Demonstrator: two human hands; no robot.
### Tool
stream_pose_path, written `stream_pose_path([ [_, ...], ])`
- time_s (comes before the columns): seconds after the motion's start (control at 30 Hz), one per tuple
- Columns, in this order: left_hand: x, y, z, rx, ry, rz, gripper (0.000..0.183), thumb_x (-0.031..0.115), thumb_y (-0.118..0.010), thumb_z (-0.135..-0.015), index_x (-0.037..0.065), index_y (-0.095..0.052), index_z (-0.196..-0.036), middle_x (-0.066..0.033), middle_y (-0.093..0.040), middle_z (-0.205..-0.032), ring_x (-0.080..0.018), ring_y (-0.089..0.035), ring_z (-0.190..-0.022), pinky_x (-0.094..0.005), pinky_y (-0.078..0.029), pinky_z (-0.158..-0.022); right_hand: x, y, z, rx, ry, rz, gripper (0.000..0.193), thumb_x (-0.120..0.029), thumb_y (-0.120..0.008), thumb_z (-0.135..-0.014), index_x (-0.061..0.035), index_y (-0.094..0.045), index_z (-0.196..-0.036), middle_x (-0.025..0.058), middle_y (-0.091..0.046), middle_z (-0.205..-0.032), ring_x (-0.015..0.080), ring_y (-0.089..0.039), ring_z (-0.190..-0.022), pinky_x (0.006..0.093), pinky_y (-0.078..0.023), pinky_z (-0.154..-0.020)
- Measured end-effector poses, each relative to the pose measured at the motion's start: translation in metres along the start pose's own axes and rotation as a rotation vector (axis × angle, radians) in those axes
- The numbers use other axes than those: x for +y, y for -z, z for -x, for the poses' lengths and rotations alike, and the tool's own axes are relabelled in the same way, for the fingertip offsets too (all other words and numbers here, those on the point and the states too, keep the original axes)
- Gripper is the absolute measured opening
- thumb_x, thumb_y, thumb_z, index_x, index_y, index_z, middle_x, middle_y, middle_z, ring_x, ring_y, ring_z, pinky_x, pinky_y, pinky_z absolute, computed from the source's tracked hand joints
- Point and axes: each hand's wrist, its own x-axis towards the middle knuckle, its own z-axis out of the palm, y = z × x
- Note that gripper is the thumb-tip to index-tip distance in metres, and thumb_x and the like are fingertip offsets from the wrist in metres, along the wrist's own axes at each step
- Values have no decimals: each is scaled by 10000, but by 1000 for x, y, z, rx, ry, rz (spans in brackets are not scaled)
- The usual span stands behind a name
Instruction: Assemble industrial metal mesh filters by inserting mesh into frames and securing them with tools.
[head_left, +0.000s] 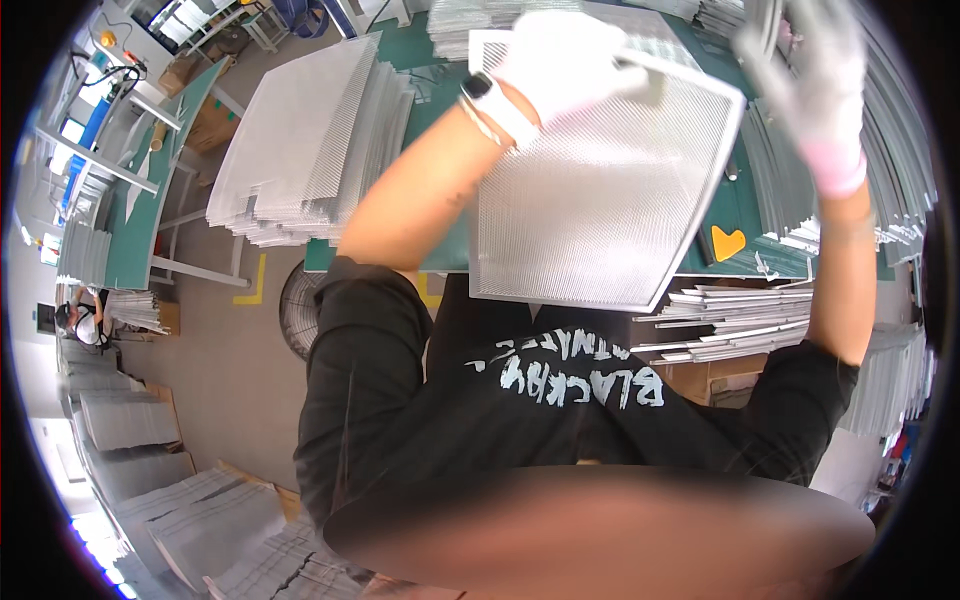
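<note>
At twelve o'clock, a framed mesh panel (585,220) covers part of the green bench (738,208), its near edge jutting past the front. The left hand (568,65) is over the far edge — glove and blur hide whether those fingers pinch it. At the panel's two o'clock, the right hand (818,85) is off it, thumb and fingers spread. I'd steady it by the frame, sparing the mesh — and keep its corner clear of the yellow piece (728,243) at four o'clock.
</note>
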Motion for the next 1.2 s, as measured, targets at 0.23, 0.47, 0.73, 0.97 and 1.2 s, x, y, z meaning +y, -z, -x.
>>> stream_pose_path([
  [0.23, 73, 63, 63, -4, -142, 38, 386, 423, -680, -791, 84, -594, -955, -76, -601, -857, -238, -614, -789, -391, -466, -715, -86, 38, 52, -692, -215, -746, 579, -135, -696, -829, -4, -499, -1357, 168, -683, -850, 263, -680, -698, 371, -527, -662],
  [0.47, -20, 29, 220, 444, 569, 1101, 957, 466, -789, -759, 48, -330, -1488, -170, -455, -1458, -340, -421, -1364, -476, -310, -1140, -89, 11, 246, -330, -1292, -964, 284, -108, -544, -980, 22, -580, -1230, 2, -635, -874, 98, -565, -697, 252, -474, -627],
  [0.73, 24, 0, 171, 318, 297, 1738, 884, 482, -744, -730, 81, -388, -1432, -200, -337, -1503, -371, -324, -1407, -532, -255, -1153, -191, -127, 274, -295, -1264, -897, 338, -194, -507, -981, 32, -595, -1218, 197, -681, -1016, 321, -656, -962, 360, -492, -892],
  [0.97, 7, 25, 122, 414, -85, 1073, 265, 182, -624, -659, 75, -515, -875, -111, -529, -936, -303, -527, -1013, -545, -255, -1119, -162, -133, 239, -552, -1019, -485, 387, -274, -646, -852, -72, -651, -1183, 155, -628, -1157, 327, -573, -1122, 417, -471, -955],
  [1.2, 55, -4, 116, 502, -208, 309, 301, 145, -713, -629, 120, -457, -786, -69, -469, -846, -290, -486, -802, -529, -381, -921, -169, -74, 295, -1355, -1037, -113, 485, -311, -634, -876, -81, -514, -1286, 183, -580, -1122, 327, -660, -959, 424, -535, -819],
])
